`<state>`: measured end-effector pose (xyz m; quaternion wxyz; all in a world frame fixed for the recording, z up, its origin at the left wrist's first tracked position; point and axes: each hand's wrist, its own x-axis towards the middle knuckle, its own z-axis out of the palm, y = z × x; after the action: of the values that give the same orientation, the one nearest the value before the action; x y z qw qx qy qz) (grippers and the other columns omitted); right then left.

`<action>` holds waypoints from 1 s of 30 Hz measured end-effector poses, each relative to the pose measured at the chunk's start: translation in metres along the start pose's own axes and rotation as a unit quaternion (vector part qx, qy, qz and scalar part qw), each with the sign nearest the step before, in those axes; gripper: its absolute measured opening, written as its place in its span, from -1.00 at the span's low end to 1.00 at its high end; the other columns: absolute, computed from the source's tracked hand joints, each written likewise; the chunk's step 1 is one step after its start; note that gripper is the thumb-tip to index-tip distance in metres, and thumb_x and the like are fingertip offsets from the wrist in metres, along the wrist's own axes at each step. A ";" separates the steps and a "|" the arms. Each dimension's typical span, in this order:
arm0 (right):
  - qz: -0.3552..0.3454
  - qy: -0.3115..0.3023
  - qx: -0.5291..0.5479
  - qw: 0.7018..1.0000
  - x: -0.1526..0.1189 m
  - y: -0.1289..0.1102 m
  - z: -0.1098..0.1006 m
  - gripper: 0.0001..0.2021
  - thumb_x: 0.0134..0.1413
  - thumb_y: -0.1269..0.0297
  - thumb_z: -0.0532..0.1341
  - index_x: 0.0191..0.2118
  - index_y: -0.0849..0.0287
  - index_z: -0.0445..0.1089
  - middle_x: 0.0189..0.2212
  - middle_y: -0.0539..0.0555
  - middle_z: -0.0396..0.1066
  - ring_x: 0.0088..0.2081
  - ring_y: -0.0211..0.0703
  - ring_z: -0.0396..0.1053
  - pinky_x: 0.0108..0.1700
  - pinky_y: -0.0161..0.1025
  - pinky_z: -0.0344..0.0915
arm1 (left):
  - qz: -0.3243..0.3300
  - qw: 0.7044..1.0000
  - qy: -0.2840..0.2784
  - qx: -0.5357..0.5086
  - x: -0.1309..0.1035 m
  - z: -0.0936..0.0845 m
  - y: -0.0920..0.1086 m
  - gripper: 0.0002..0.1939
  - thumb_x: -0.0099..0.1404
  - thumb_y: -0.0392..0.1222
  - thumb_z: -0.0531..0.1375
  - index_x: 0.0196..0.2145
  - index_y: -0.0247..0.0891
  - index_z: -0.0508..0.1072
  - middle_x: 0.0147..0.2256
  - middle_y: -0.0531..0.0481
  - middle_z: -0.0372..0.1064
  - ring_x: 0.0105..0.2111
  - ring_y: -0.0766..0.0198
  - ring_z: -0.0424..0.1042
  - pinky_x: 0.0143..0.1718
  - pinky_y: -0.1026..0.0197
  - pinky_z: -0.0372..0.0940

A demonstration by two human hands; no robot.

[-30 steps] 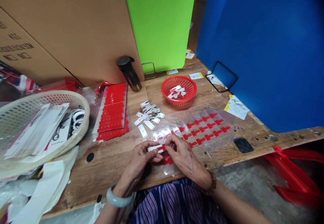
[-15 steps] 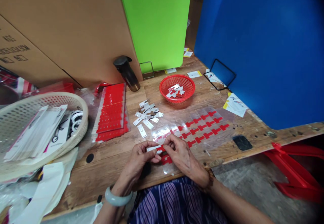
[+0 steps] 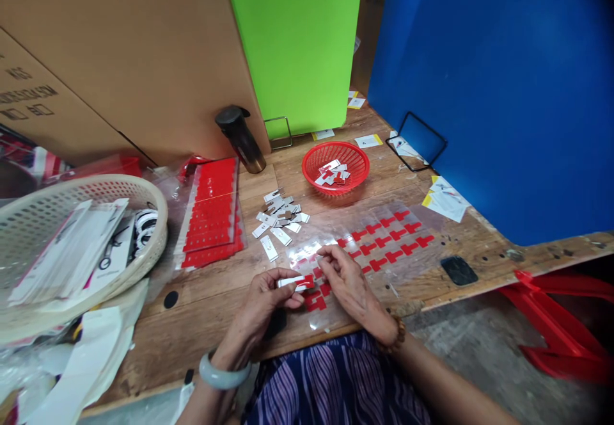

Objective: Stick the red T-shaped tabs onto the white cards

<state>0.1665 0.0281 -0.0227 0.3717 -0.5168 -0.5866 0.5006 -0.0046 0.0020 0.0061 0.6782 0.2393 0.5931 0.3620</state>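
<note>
Between the thumb and fingers of my left hand [image 3: 271,294] is a small white card [image 3: 289,281] with a red sticker [image 3: 304,282] on its right end. Just right of it, my right hand [image 3: 346,282] hovers over a clear sheet with rows of red stickers [image 3: 394,256]; its fingers are bent and a little apart, with nothing visible in them. Beyond my left hand lies a loose pile of small white cards [image 3: 281,236]. Farther back, a red basket [image 3: 362,180] holds several cards, some with red parts.
A large cream basket [image 3: 160,239] of packets stands at the left. Beside it lie stacked red sticker sheets [image 3: 211,210] and a dark tumbler [image 3: 247,143]. Green [image 3: 297,47] and blue [image 3: 480,105] boards stand behind. A black pad [image 3: 459,271] lies near the right edge.
My right hand has moved slightly right and up, away from the card, and its fingers have parted. The red sticker on the card is now uncovered. My left hand has stayed in place.
</note>
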 end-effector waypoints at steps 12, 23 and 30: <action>0.143 -0.192 0.187 0.953 0.003 -0.001 0.005 -0.73 -0.11 0.08 0.28 -0.45 0.20 0.31 -0.61 -0.09 0.33 -0.63 -0.36 0.27 -0.53 -0.37 0.22 | 0.025 0.997 -0.035 0.056 -0.001 0.002 0.001 -0.68 -0.04 -0.17 0.35 -0.32 -0.38 0.46 -0.59 -0.04 0.49 -0.61 0.37 0.42 -0.52 0.38 0.29; 0.178 -0.170 0.250 0.937 0.047 -0.008 -0.018 -0.64 -0.22 0.08 0.38 -0.42 0.24 0.32 -0.60 -0.03 0.44 -0.68 -0.40 0.29 -0.62 -0.44 0.22 | 0.150 0.968 0.102 0.172 0.021 -0.024 0.004 -0.63 0.16 0.03 0.16 -0.22 -0.35 0.38 -0.48 -0.01 0.41 -0.55 0.30 0.41 -0.46 0.24 0.32; 0.044 0.025 0.353 0.934 0.091 -0.049 -0.039 -0.61 -0.17 0.16 0.37 -0.21 0.14 0.28 -0.34 -0.03 0.47 -0.52 -0.38 0.37 -0.42 -0.38 0.35 | 0.259 0.827 0.254 0.430 0.051 -0.047 0.015 -0.72 0.15 -0.03 0.19 -0.27 -0.30 0.38 -0.39 -0.06 0.35 -0.36 0.16 0.35 -0.28 0.12 0.23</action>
<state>0.1747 0.1265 0.0263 0.5224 -0.3893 -0.3394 0.6785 -0.0517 0.0455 -0.0235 0.2132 0.5510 0.7562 0.2813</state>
